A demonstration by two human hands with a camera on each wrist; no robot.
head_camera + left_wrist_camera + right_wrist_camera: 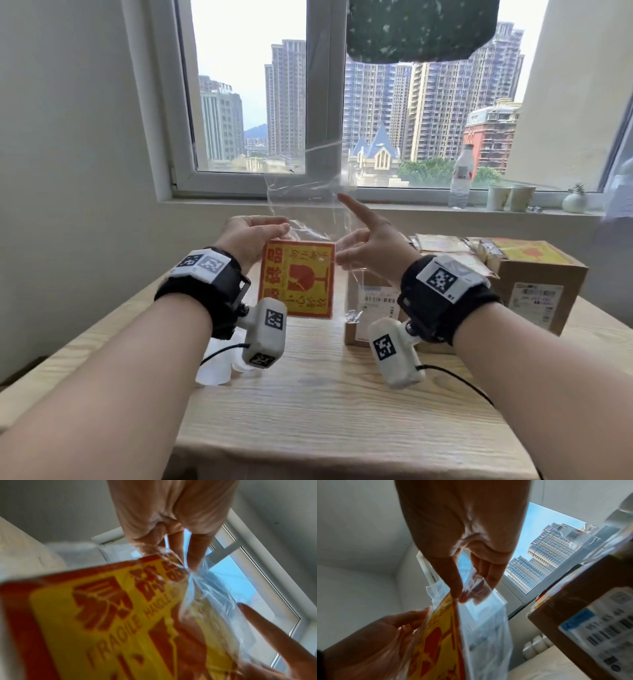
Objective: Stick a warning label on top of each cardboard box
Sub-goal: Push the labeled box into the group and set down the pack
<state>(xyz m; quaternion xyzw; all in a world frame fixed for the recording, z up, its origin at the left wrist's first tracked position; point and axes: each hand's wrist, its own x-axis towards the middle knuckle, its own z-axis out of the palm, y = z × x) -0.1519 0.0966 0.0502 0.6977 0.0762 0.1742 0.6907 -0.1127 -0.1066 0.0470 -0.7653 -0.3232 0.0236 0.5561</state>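
While both hands are raised above the table (308, 394), a red-and-yellow warning label (297, 278) hangs between them inside a clear plastic sleeve (308, 202). The left hand (251, 240) pinches the crumpled upper part of the sleeve between thumb and fingers at the label's upper left corner. The right hand (371, 245) pinches the sleeve at the label's upper right edge with thumb and lower fingers, while its index finger is extended straight, pointing up toward the window (308, 102).

The label is nearly square, so no long axis is evident. It hangs upright, printed face toward the person, with the broken-glass symbol turned on its side; the left wrist view shows the word "FRAGILE" on its face. The loose open end of the sleeve rises above the label.

Two cardboard boxes stand on the table to the right: a small box (368, 301) just behind the right wrist, and a larger box (534, 284) further right that carries a label (529, 251) on its top. More sleeved labels (442, 245) lie behind the small box.
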